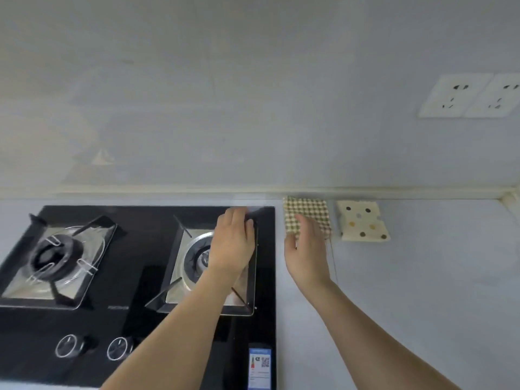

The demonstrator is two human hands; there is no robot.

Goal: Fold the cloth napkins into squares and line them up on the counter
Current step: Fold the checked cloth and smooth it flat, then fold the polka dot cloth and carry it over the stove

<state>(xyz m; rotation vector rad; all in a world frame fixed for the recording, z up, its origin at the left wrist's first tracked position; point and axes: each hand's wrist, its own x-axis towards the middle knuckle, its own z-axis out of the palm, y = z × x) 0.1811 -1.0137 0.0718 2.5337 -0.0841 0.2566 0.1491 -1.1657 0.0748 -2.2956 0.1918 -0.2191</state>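
Pale grey wall fills the upper half of the head view, with two white wall sockets (pixel 469 95) side by side at upper right and a cream sealing strip (pixel 253 190) running along the joint where the wall meets the light worktop (pixel 422 291). Set into the worktop on the left is a black glass gas hob (pixel 135 291) with two burners under metal pan supports, two round knobs (pixel 92 347) near its front edge and a blue label (pixel 259 368) at its front right corner. Two folded cloth napkins lie in a row on the worktop close to the wall, just right of the hob: a checked napkin (pixel 306 212) in beige and white, and to its right, a little apart from it, a cream polka-dot napkin (pixel 363 220), both in roughly square form. The right hand (pixel 306 257) reaches forward with its fingers extended and lying on the near part of the checked napkin, covering its front edge; the grip is relaxed and spread, with nothing curled into it, and a thin thread hangs from the cloth beside the wrist. The left hand (pixel 233 243) is over the right burner of the hob, back of the hand upward, its fingers stretched towards the hob's far right corner; the fingertips are blurred, and it has hold of nothing that can be made out. The polka-dot napkin lies untouched, clear of both hands.
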